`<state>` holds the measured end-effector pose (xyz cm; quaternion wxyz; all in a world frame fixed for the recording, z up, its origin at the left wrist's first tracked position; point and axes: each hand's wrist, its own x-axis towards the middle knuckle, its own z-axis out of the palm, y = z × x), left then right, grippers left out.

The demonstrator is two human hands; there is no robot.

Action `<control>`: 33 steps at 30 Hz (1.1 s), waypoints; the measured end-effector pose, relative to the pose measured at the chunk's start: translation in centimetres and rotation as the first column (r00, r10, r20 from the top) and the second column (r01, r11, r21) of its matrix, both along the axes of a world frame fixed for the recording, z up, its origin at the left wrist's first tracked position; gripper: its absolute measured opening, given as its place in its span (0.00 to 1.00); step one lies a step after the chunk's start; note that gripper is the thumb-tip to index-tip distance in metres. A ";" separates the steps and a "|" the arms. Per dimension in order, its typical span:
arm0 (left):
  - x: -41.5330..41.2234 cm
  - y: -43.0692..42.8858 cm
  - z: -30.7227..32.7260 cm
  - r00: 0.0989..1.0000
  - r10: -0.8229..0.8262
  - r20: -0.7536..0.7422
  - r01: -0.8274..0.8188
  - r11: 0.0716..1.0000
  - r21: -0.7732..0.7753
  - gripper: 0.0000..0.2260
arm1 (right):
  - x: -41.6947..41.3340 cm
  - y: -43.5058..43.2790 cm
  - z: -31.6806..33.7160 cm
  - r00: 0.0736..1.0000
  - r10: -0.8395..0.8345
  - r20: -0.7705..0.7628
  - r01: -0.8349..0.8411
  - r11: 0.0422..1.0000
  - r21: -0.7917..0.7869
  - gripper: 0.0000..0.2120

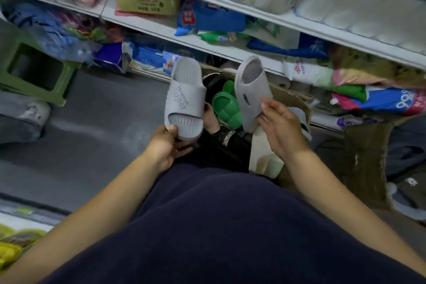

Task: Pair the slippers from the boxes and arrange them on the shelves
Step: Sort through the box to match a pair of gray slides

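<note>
A: Entry check: where's the stock, and your grips?

B: Above the box [292,99]. Your left grip [164,145] pinches the lettered slipper [184,99], right grip [280,129] the slotted slipper [251,90]. Step: pairing. Straps differ; next, probably seek true mates.

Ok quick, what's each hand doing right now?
Left hand: grips a grey foam slide slipper with raised lettering by its toe end.
Right hand: grips a second grey foam slide slipper with oval slots.

I see my left hand [164,145] pinching one grey slipper [184,99] and my right hand [280,125] another [252,92], above green slippers [227,108] in a cardboard box [292,97].
</note>
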<state>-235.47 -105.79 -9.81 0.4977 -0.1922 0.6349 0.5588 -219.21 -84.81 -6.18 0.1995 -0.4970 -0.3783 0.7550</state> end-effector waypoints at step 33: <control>6.7 10.3 4.4 0.860 -0.403 -0.312 0.355 0.913 -0.201 0.10 | 10.9 3.5 -2.9 0.943 0.176 0.282 -0.243 0.944 0.225 0.07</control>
